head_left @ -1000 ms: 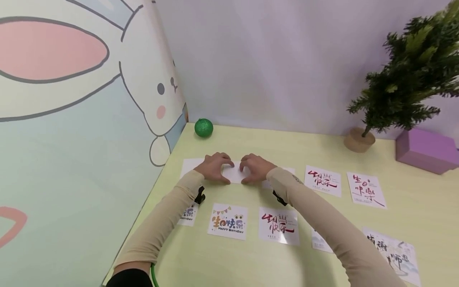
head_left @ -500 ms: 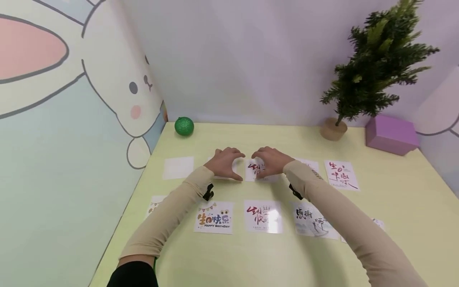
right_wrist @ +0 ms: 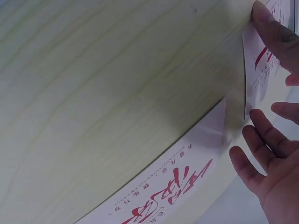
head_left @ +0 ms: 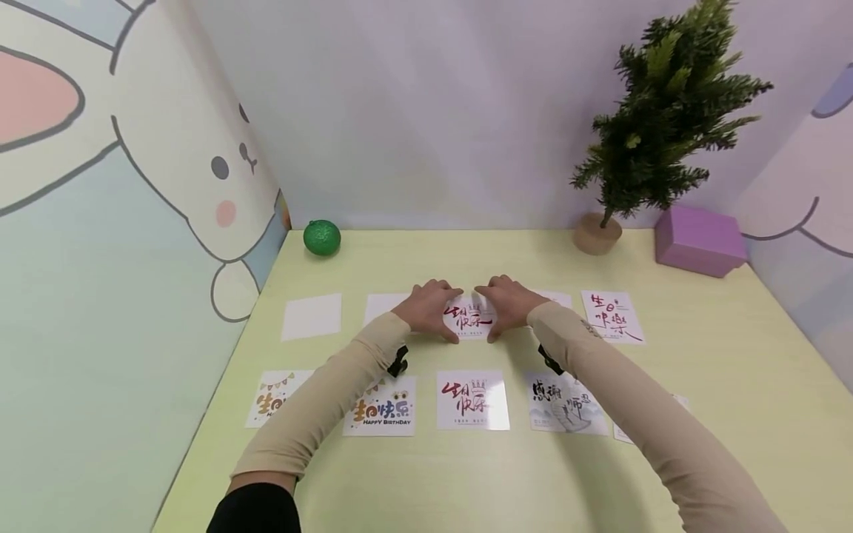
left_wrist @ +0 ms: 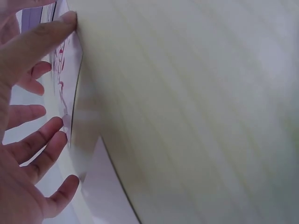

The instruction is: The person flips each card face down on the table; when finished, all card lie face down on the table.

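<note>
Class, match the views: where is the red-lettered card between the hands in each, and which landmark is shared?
Head: card, slightly right of and below centre.
Left wrist: card, upper left, partly covered.
Right wrist: card, upper right, partly covered.
Shared landmark: pale table.

**Left hand [head_left: 429, 309] and right hand [head_left: 512, 302] face each other**

The left arm [head_left: 326, 400] and right arm [head_left: 633, 392] reach forward, slanting inward from either side. The hands sit close together, apart, palms turned toward each other like mirror images. On each, the thumb stretches inward on the near side. The left fingers [left_wrist: 39, 140] and right fingers [right_wrist: 266, 135] are spread and gently bent.
</note>
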Motion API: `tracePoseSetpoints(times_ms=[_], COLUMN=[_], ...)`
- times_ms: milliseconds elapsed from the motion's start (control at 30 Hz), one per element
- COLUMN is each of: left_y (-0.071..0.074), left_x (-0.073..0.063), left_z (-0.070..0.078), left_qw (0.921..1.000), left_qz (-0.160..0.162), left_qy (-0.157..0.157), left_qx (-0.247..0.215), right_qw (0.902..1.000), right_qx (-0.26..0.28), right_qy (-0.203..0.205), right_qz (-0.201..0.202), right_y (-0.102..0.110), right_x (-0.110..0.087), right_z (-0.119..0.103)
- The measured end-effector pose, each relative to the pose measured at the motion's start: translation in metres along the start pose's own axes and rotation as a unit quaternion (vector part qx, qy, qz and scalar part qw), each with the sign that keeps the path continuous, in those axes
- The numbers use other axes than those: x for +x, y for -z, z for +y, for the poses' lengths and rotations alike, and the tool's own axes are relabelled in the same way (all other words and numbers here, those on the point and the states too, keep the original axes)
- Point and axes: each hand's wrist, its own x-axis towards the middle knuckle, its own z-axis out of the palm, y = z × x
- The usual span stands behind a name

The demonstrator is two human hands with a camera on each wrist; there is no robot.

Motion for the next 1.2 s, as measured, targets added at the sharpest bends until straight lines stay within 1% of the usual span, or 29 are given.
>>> tracePoseSetpoints(times_ms=[133,267,333,400,533,633,700,767,867,933,967,1000,1033,1067,1100,1133,1200], left_y=[-0.001,-0.002,-0.002,-0.001,-0.001,-0.002,-0.002,-0.002,0.0,0.0,0.001,0.002,0.003,0.005,0.007,0.009,0.015], left_x=[0.001,0.001,0.0,0.0,-0.002,-0.002,-0.001,0.0,0.003,0.005,0.005,0.006,0.006,0.006,0.006,0.006,0.005], left_z=[0.001,0.002,0.003,0.004,0.005,0.006,0.009,0.013,0.02,0.023,0.023,0.023,0.023,0.022,0.021,0.02,0.018], left_qw=[1.0,1.0,1.0,0.9999,0.9995,0.9994,0.9983,0.9966,0.9944,0.9944,0.9948,0.9954,0.9955,0.9939,0.9891,0.9816,0.9575], left_qz=[0.001,0.002,0.006,0.011,0.022,0.035,0.049,0.066,0.084,0.086,0.087,0.087,0.088,0.092,0.098,0.103,0.11], left_qy=[0.001,-0.001,-0.003,-0.003,0.003,0.004,-0.003,-0.018,-0.037,-0.04,-0.039,-0.036,-0.031,-0.03,-0.03,-0.032,-0.049], left_qx=[-0.005,0.003,0.001,-0.01,-0.023,0.004,0.031,0.046,0.052,0.046,0.037,0.017,-0.013,-0.053,-0.105,-0.157,-0.262], right_qw=[0.9996,0.9983,0.998,0.9979,0.9977,0.9977,0.9963,0.993,0.9883,0.9871,0.9868,0.9867,0.9852,0.9824,0.9787,0.9743,0.9656], right_qx=[0.029,0.057,0.063,0.064,0.064,0.051,0.042,0.037,0.044,0.06,0.072,0.088,0.108,0.132,0.156,0.18,0.219], right_qy=[-0.007,0.002,0.007,0.011,0.02,0.039,0.059,0.082,0.105,0.107,0.104,0.095,0.088,0.081,0.075,0.069,0.065], right_qz=[-0.004,-0.008,-0.007,-0.002,0.002,0.02,0.048,0.077,0.101,0.102,0.101,0.098,0.1,0.104,0.11,0.116,0.125], right_y=[-0.002,-0.001,0.0,0.001,0.004,0.006,0.006,0.007,0.008,0.01,0.011,0.013,0.014,0.015,0.015,0.016,0.014], right_x=[0.002,0.002,0.0,-0.002,-0.008,-0.011,-0.013,-0.014,-0.015,-0.017,-0.019,-0.02,-0.022,-0.024,-0.026,-0.027,-0.028], right_z=[0.0,-0.002,-0.003,-0.004,-0.008,-0.01,-0.01,-0.01,-0.01,-0.011,-0.01,-0.009,-0.007,-0.005,-0.003,-0.001,0.004])
